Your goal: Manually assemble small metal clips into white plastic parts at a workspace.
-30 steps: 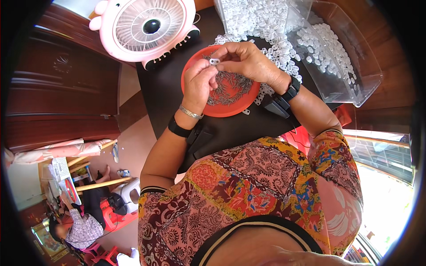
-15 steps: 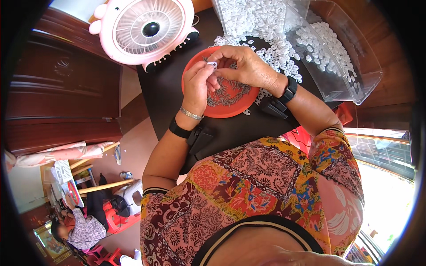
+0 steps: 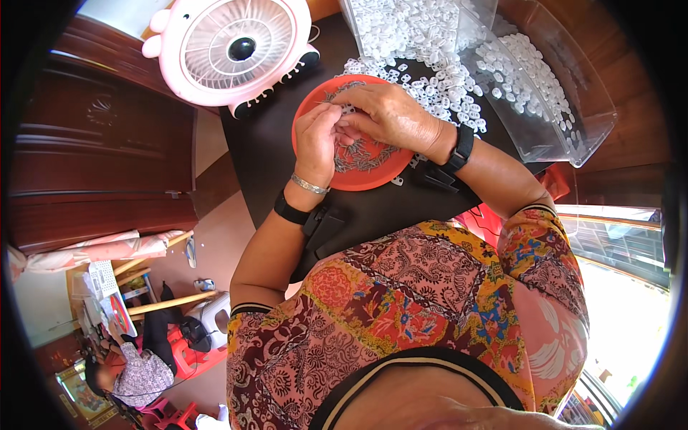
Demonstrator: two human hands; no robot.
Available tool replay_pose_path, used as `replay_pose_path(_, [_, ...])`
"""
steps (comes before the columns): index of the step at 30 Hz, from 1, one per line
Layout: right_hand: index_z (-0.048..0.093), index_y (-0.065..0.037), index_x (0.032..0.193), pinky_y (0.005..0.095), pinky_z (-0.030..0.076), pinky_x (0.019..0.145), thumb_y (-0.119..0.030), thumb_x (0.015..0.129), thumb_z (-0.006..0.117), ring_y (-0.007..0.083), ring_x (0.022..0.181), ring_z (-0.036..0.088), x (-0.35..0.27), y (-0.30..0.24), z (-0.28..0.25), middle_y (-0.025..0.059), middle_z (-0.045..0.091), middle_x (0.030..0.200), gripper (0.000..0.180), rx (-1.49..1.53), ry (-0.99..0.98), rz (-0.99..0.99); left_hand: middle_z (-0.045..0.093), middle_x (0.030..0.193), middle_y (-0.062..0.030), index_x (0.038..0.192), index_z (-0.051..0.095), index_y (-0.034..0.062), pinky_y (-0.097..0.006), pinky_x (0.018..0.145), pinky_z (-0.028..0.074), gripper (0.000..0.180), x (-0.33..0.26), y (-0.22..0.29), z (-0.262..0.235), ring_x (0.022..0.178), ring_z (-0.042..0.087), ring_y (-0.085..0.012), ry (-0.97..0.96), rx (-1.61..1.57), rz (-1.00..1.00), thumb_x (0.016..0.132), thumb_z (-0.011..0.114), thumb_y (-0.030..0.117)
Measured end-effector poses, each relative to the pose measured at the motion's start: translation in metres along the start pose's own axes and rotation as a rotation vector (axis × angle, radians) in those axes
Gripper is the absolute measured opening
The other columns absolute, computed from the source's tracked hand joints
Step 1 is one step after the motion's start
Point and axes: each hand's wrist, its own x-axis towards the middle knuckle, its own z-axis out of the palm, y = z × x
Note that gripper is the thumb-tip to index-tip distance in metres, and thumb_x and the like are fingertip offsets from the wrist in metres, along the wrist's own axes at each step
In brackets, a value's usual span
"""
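My left hand is closed in a pinch on a small white two-holed plastic piece, above an orange-red bowl. My right hand comes in from the other side, its fingers curled and meeting the left fingertips at the piece. What the right fingers hold, if anything, is hidden behind them. In the bowl lie many thin grey metal fasteners, like screws or nails. Loose white plastic pieces of the same kind are heaped just beyond my right hand.
A clear bin with more white pieces stands at the far right of the black table. Another clear container full of them is at the back. A pink fan stands back left. Farther left, another person sits.
My right hand has moved left and closed in over the white piece, now covering more of it. The left hand has barely moved.
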Motion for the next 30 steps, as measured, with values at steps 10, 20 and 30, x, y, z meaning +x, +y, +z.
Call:
replay_pose_path(10, [0.062, -0.004, 0.092, 0.0357, 0.051, 0.061, -0.013, 0.078, 0.066, 0.0292, 0.067, 0.063, 0.002, -0.008, -0.007, 0.0116, 0.063, 0.073, 0.017, 0.057, -0.008, 0.030, 0.063, 0.074, -0.0109, 0.089, 0.061, -0.0048, -0.023, 0.051, 0.047, 0.027, -0.004, 0.002, 0.001, 0.056, 0.059, -0.0157, -0.040, 0.000, 0.016, 0.091, 0.044, 0.016])
replay_pose_path(20, [0.066, -0.006, 0.100, 0.0327, 0.053, 0.065, -0.010, 0.076, 0.071, 0.0256, 0.075, 0.066, 0.013, -0.003, -0.043, 0.0121, 0.067, 0.086, 0.025, -0.180, 0.261, -0.004, 0.059, 0.069, -0.0085, 0.089, 0.061, -0.0031, -0.024, 0.055, 0.045, 0.029, -0.003, 0.007, -0.001, 0.060, 0.059, -0.0165, -0.071, 0.138, 0.087, 0.093, 0.044, 0.020])
replay_pose_path(30, [0.068, -0.008, 0.089, 0.0330, 0.050, 0.072, -0.009, 0.076, 0.071, 0.0263, 0.082, 0.063, 0.014, 0.036, -0.123, 0.0076, 0.067, 0.091, 0.014, -0.687, 0.676, 0.066, 0.057, 0.068, -0.0065, 0.086, 0.062, -0.0015, -0.023, 0.055, 0.045, 0.027, -0.001, 0.008, -0.001, 0.059, 0.058, -0.0147, -0.096, 0.187, 0.081, 0.091, 0.045, 0.019])
